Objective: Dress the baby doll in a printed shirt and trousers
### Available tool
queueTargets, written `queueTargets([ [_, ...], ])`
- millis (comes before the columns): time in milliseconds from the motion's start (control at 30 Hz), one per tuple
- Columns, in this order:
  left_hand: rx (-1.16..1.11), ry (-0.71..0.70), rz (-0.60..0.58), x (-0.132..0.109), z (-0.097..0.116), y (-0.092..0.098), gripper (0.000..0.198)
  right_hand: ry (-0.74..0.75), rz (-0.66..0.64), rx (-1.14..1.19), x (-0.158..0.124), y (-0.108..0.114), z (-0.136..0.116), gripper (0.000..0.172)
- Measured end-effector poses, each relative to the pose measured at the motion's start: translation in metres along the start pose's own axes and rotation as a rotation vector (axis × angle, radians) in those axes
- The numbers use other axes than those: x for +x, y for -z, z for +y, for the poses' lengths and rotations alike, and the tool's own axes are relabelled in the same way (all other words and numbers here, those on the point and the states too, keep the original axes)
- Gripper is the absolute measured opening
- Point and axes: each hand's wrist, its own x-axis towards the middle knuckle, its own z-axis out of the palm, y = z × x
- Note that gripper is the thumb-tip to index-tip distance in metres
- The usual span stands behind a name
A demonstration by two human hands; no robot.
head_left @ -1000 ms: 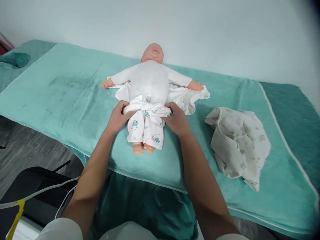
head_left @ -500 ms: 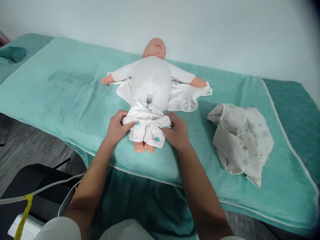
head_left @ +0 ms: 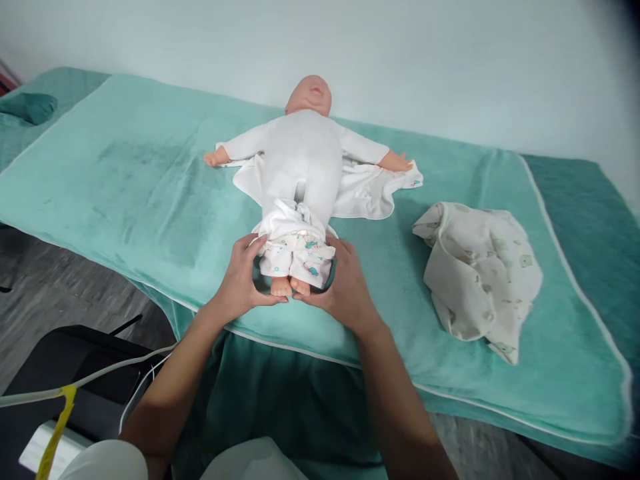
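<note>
A baby doll (head_left: 303, 153) in a white bodysuit lies on its back, its bare feet towards me. White printed pants (head_left: 300, 253) are on its lower legs, bunched at the waistband around the knees. At the pants' left side is my left hand (head_left: 245, 277), fingertips touching the fabric and thumb stretched out near the feet. My right hand (head_left: 347, 283) mirrors it on the other side, thumb spread well apart from the fingers. Both hands are open, curved around the legs. Beneath the doll lies a spread white printed shirt (head_left: 367, 193).
A crumpled white printed cloth garment (head_left: 483, 273) lies to the right on the green-covered bed (head_left: 150, 167). The bed's back edge meets a pale wall (head_left: 425, 67). At lower left are a black chair (head_left: 85, 367) and a white cable with a yellow tie (head_left: 57, 427).
Both hands have released the bunched waistband and moved slightly down, with thumbs now spread towards the doll's feet. The waistband lies looser and less stretched sideways.
</note>
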Motion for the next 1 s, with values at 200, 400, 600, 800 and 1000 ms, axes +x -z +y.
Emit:
queueTargets([
  [200, 0.004, -0.055, 0.005, 0.013, -0.005, 0.003, 0.121, -0.098, 0.048, -0.024, 0.003, -0.005, -0.006, 0.092],
  [400, -0.023, -0.053, -0.010, 0.022, -0.007, 0.004, 0.112, -0.109, 0.075, -0.031, 0.004, -0.005, -0.005, 0.083],
  [600, -0.017, -0.010, -0.021, 0.021, -0.010, 0.001, 0.120, -0.103, 0.100, -0.046, 0.004, -0.006, -0.005, 0.075],
  [800, 0.011, 0.003, -0.043, 0.019, -0.009, 0.002, 0.116, -0.114, 0.106, -0.032, 0.004, -0.006, -0.006, 0.068],
  [1000, 0.014, 0.088, -0.052, 0.021, 0.003, 0.003, 0.100, -0.141, 0.105, -0.015, 0.005, -0.006, -0.007, 0.060],
])
